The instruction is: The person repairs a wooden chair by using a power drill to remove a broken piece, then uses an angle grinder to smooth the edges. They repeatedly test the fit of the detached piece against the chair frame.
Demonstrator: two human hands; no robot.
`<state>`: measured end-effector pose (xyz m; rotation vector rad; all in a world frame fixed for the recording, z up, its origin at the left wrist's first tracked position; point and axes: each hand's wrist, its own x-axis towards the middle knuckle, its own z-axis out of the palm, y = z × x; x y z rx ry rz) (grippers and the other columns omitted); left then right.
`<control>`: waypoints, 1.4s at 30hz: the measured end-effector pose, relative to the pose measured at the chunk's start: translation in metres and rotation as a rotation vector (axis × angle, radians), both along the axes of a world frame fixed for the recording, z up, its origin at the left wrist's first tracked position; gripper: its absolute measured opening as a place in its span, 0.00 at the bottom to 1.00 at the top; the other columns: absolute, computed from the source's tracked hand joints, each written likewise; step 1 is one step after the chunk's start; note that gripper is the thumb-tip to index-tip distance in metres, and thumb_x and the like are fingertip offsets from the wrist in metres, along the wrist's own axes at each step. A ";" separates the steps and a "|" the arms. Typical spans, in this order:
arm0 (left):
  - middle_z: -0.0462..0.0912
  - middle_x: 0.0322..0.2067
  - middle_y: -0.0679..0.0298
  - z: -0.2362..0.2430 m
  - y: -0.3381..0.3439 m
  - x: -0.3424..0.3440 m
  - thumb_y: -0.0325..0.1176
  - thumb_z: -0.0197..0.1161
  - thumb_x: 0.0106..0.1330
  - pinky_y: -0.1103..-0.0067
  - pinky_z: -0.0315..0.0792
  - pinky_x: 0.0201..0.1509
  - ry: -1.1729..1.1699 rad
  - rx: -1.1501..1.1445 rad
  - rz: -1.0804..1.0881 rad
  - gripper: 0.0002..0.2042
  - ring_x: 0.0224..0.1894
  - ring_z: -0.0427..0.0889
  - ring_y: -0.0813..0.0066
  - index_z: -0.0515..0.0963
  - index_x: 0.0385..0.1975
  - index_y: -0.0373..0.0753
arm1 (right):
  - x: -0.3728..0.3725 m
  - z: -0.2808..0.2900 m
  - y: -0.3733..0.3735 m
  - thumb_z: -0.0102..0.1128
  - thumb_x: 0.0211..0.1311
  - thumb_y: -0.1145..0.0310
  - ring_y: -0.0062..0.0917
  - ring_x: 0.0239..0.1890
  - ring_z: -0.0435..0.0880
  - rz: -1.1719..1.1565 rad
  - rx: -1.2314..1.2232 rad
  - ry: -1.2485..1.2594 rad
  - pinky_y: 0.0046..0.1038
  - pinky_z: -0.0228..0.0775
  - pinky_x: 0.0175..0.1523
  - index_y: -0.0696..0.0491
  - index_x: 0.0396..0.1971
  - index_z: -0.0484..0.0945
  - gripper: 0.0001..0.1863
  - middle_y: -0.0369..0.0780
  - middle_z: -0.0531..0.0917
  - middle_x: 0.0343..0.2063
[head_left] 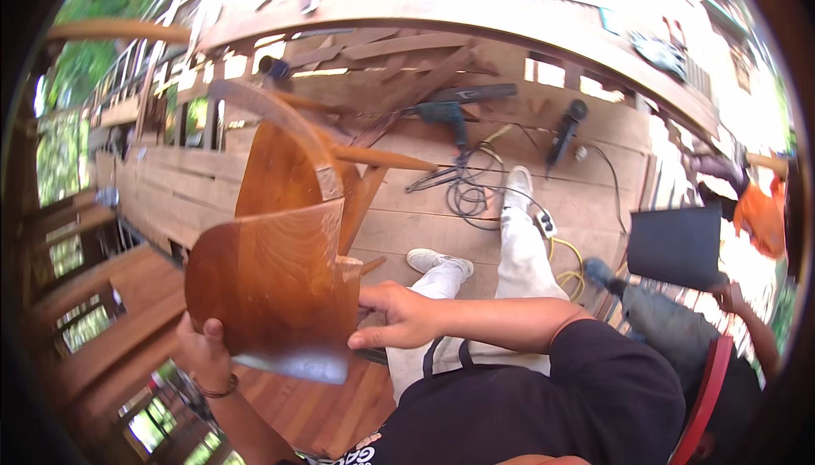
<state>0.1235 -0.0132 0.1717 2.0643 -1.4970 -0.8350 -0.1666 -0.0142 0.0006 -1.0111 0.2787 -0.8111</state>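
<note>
Tilted in front of me is a brown varnished wooden chair point(263, 270) with a broad curved back panel, a bent rail and tapered legs. Pale, rough patches show along the panel's right edge. My left hand point(204, 350) grips the panel's lower left edge, thumb on the near face and fingers mostly hidden behind. At the opposite edge, my right hand point(395, 316) is closed on the wood, its fingertips partly out of sight. A whitish sheen lies along the panel's lower edge.
Beyond the chair, a teal power drill point(446, 117), a dark angle grinder point(567, 130) and tangled cables point(475, 193) lie on planks. A power strip point(546, 224) sits beside my shoe. Scrap timber point(416, 83) is piled under a long bench point(458, 28). On the right, another person holds a dark panel point(675, 246).
</note>
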 end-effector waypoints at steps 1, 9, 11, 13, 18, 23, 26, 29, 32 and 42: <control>0.84 0.44 0.60 -0.008 0.002 -0.007 0.67 0.64 0.60 0.76 0.73 0.52 0.123 -0.007 0.010 0.41 0.47 0.80 0.74 0.77 0.48 0.26 | -0.005 0.013 0.013 0.63 0.68 0.56 0.30 0.47 0.85 -0.092 -0.056 0.013 0.29 0.75 0.50 0.61 0.53 0.73 0.25 0.46 0.85 0.43; 0.78 0.54 0.57 -0.131 -0.021 -0.111 0.62 0.47 0.73 0.72 0.77 0.54 0.790 0.160 -0.074 0.35 0.51 0.81 0.68 0.68 0.60 0.32 | -0.106 0.060 0.050 0.71 0.60 0.53 0.29 0.36 0.85 -0.630 -0.014 0.491 0.27 0.76 0.43 0.62 0.51 0.74 0.30 0.43 0.83 0.33; 0.79 0.53 0.57 -0.141 -0.036 -0.151 0.62 0.46 0.73 0.72 0.78 0.53 0.882 0.227 -0.075 0.34 0.51 0.81 0.68 0.69 0.60 0.33 | -0.119 0.062 0.052 0.73 0.56 0.50 0.36 0.38 0.85 -0.703 0.040 0.488 0.31 0.77 0.44 0.63 0.51 0.73 0.35 0.48 0.83 0.37; 0.80 0.53 0.57 -0.145 -0.052 -0.190 0.63 0.45 0.73 0.73 0.79 0.51 0.935 0.250 -0.050 0.34 0.50 0.82 0.67 0.69 0.60 0.33 | -0.135 0.057 0.046 0.74 0.53 0.49 0.41 0.41 0.84 -0.745 0.035 0.491 0.34 0.76 0.47 0.63 0.54 0.70 0.39 0.51 0.81 0.41; 0.81 0.53 0.58 -0.198 -0.104 -0.240 0.63 0.46 0.73 0.74 0.76 0.56 0.960 0.559 -0.062 0.35 0.52 0.81 0.70 0.71 0.60 0.32 | -0.163 0.052 0.022 0.73 0.53 0.56 0.46 0.53 0.79 -0.718 0.092 0.469 0.40 0.71 0.58 0.62 0.64 0.60 0.44 0.55 0.75 0.52; 0.77 0.59 0.60 -0.212 -0.144 -0.309 0.65 0.48 0.71 0.73 0.73 0.61 1.084 0.804 -0.069 0.37 0.59 0.77 0.71 0.67 0.65 0.37 | -0.210 0.061 -0.017 0.71 0.54 0.58 0.48 0.56 0.76 -0.748 0.199 0.612 0.40 0.69 0.60 0.63 0.65 0.58 0.44 0.56 0.74 0.53; 0.75 0.61 0.59 -0.230 -0.158 -0.335 0.68 0.47 0.68 0.71 0.71 0.64 1.155 0.853 -0.089 0.39 0.61 0.75 0.70 0.66 0.66 0.38 | -0.227 0.058 -0.035 0.72 0.54 0.58 0.48 0.56 0.76 -0.751 0.232 0.649 0.40 0.68 0.61 0.63 0.64 0.58 0.44 0.55 0.74 0.53; 0.74 0.62 0.59 -0.248 -0.168 -0.350 0.70 0.47 0.67 0.70 0.71 0.64 1.222 0.919 -0.090 0.41 0.62 0.74 0.70 0.66 0.66 0.39 | -0.237 0.059 -0.052 0.72 0.53 0.58 0.46 0.56 0.76 -0.786 0.215 0.695 0.40 0.68 0.61 0.63 0.63 0.60 0.43 0.53 0.74 0.53; 0.75 0.61 0.59 -0.260 -0.175 -0.358 0.71 0.47 0.66 0.69 0.70 0.65 1.250 0.946 -0.108 0.42 0.62 0.74 0.70 0.66 0.66 0.39 | -0.238 0.058 -0.065 0.73 0.53 0.57 0.47 0.57 0.75 -0.797 0.165 0.781 0.39 0.68 0.61 0.63 0.63 0.60 0.43 0.53 0.73 0.54; 0.82 0.30 0.55 -0.362 -0.198 -0.283 0.72 0.47 0.66 0.66 0.81 0.30 1.626 0.897 -0.468 0.36 0.28 0.83 0.58 0.75 0.39 0.36 | -0.220 0.049 -0.060 0.72 0.49 0.47 0.45 0.56 0.77 -0.667 0.208 0.767 0.41 0.71 0.59 0.63 0.71 0.48 0.58 0.53 0.71 0.59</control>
